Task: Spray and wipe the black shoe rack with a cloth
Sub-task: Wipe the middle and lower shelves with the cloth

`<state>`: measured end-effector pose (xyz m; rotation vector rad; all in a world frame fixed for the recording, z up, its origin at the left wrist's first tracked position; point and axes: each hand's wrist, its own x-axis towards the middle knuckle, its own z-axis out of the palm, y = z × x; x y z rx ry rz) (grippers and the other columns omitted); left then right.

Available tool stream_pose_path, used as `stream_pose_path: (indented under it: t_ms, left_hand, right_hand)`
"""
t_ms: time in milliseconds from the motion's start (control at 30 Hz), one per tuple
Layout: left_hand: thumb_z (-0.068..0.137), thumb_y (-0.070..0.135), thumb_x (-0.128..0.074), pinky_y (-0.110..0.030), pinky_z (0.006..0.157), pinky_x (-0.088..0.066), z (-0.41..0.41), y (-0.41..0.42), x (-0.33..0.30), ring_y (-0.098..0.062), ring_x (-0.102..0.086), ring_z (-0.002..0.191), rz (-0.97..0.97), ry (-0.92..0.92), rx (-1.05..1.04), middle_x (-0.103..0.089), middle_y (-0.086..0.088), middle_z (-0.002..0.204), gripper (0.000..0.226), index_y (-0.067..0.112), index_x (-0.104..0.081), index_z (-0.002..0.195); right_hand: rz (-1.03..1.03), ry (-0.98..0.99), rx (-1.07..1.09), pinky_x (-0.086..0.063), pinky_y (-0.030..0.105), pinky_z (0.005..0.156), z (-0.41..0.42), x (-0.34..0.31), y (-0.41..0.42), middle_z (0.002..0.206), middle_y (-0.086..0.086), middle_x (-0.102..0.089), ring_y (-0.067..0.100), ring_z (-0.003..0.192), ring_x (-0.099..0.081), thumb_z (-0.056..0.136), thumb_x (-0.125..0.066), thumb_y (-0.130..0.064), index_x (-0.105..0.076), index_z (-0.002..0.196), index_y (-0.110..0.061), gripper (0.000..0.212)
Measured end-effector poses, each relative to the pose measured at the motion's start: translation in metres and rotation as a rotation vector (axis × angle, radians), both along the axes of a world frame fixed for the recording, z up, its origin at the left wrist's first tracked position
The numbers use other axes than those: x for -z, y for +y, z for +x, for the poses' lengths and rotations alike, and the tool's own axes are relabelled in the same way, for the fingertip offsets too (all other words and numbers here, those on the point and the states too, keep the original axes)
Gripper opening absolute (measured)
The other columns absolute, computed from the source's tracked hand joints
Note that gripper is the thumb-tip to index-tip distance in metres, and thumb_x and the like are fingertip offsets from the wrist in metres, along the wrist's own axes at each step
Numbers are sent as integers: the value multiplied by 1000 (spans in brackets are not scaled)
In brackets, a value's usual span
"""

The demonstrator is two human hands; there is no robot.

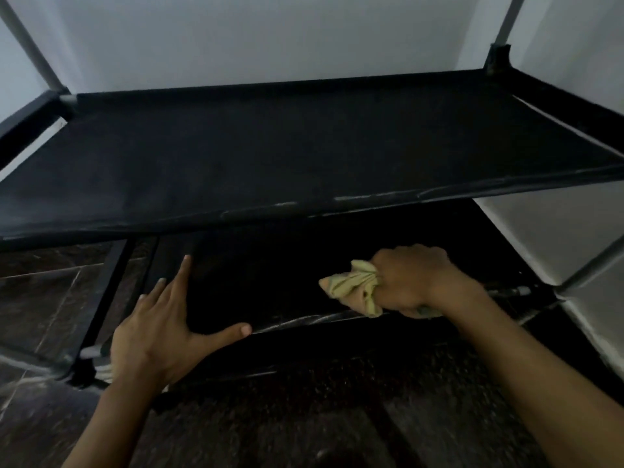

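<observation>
Black shoe rack (304,146), yellow-green cloth (354,285) — dk speckled floor (337,400)

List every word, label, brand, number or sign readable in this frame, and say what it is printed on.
None: no text can be read anywhere in the head view.
The black shoe rack shows only pale scuff streaks on its front edges, not print.
The yellowish cloth bunched in the right hand shows no tag or lettering.
The left hand, the wall and the dark floor tiles carry no markings.
</observation>
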<state>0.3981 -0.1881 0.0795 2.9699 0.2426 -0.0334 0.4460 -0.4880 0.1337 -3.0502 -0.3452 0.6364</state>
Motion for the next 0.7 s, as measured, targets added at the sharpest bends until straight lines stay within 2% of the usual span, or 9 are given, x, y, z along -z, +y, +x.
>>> stream_pose_path:
  t_ms: [100, 200, 300, 367, 433, 500, 600, 700]
  left_hand:
    - [36, 102, -26, -46, 107, -35, -2, 0, -1, -20, -22, 143, 28, 6, 23, -28, -2, 154, 133, 38, 13, 147]
    - [34, 104, -14, -41, 118, -13, 0, -6, -1, -18, -11, 145, 40, 46, 53, -15, 1, 158, 139, 29, 11, 149]
    - [35, 101, -8, -39, 119, 1, 5, -22, 2, -11, 2, 145, 33, 71, 93, 1, 5, 159, 140, 22, 10, 149]
    - [34, 103, -10, -39, 119, 3, 7, -31, 4, -9, 4, 145, 36, 83, 117, 3, 7, 159, 143, 22, 6, 151]
    - [32, 105, -10, -39, 119, 2, 9, -34, 5, -9, 2, 145, 41, 99, 100, 1, 9, 158, 145, 23, 3, 151]
    - [31, 106, -12, -39, 119, 0, 9, -33, 4, -10, 2, 145, 43, 128, 68, 2, 10, 158, 146, 24, 2, 151]
    - [31, 106, -12, -40, 119, 0, 7, -34, 1, -12, 4, 145, 55, 154, 61, 5, 9, 158, 146, 24, 2, 151]
    - [31, 106, -10, -42, 119, -1, 9, -37, 1, -15, 3, 146, 67, 162, 78, 5, 6, 158, 146, 23, 1, 151]
  right_hand:
    - [65, -115, -76, -35, 33, 72, -18, 1, 32, 101, 0, -62, 26, 100, -59, 78, -56, -53, -57, 100, -24, 36]
    - [341, -233, -172, -31, 38, 75, -26, 17, 76, 101, 2, -62, 29, 100, -57, 78, -61, -52, -55, 92, -26, 30]
    - [415, -254, -169, -33, 42, 86, -8, 36, 97, 107, 3, -61, 26, 106, -51, 76, -67, -50, -58, 114, -23, 47]
    - [454, -247, -115, -35, 42, 89, 8, 45, 90, 110, 1, -62, 25, 109, -51, 79, -65, -41, -55, 117, -25, 42]
    - [350, -350, -33, -38, 40, 86, 23, 52, 74, 110, 1, -62, 25, 109, -54, 82, -61, -37, -55, 113, -25, 34]
    - [210, -452, 167, -39, 37, 84, 35, 53, 47, 110, 2, -64, 26, 109, -55, 87, -54, -33, -56, 110, -21, 26]
    - [123, -411, 452, -38, 38, 89, 29, 46, 15, 114, 5, -61, 27, 114, -51, 89, -51, -24, -56, 111, -15, 24]
    - [60, -380, 348, -34, 39, 89, 0, 46, 29, 113, 2, -61, 25, 111, -51, 87, -53, -26, -57, 109, -18, 24]
